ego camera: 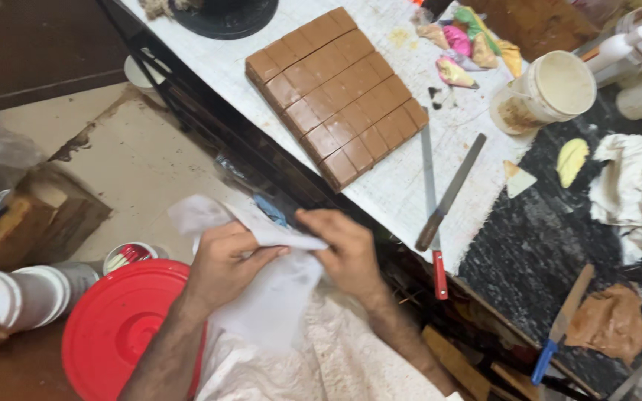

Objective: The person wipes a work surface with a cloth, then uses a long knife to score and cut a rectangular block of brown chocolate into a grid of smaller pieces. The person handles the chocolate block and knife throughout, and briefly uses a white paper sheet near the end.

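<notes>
- I pinch a thin white sheet of paper [261,260] between both hands, just off the near edge of the table, so it hangs free over my lap instead of dragging across the work surface.
- My left hand [224,263] closes thumb-over-fingers on the sheet's left part; my right hand [347,252] grips its upper edge, fingers curled on top, keeping it taut between them.
- Below my wrists lies a white cloth [321,364], which seems to shield my lap.
- Beyond my right hand, the table edge [380,212] runs slantwise; a cut brown slab [336,93] sits just past it, well clear of the paper.
- To the right of my right hand two long knives [440,193] lie on the table, handles pointing toward me.
- Left of my left hand a red lid [113,327] crowds the floor, leaving little room there.
</notes>
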